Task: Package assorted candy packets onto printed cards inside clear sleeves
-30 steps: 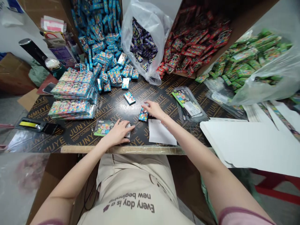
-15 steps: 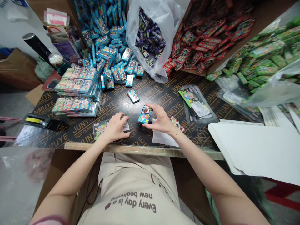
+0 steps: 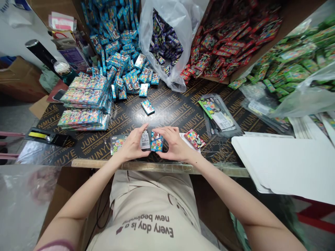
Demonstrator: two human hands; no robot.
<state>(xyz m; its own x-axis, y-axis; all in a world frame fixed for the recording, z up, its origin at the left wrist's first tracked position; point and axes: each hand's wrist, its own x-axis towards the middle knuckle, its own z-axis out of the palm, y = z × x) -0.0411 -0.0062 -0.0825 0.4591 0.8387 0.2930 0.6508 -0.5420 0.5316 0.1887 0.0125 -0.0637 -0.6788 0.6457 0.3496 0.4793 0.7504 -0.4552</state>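
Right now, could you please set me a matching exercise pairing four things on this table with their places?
Things: 1 nearest blue box; 2 barcoded pack; 3 lone red box; 4 purple boxes.
Places: A in the clear bag; B in the right hand; C on the table, beside the right hand; D in the left hand.
Pairs: 1-B; 2-D; 3-C; 4-A.

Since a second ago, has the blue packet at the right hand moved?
Yes. The blue packet, in the right hand, has come nearer the table's front edge, farther from the lone blue packet.
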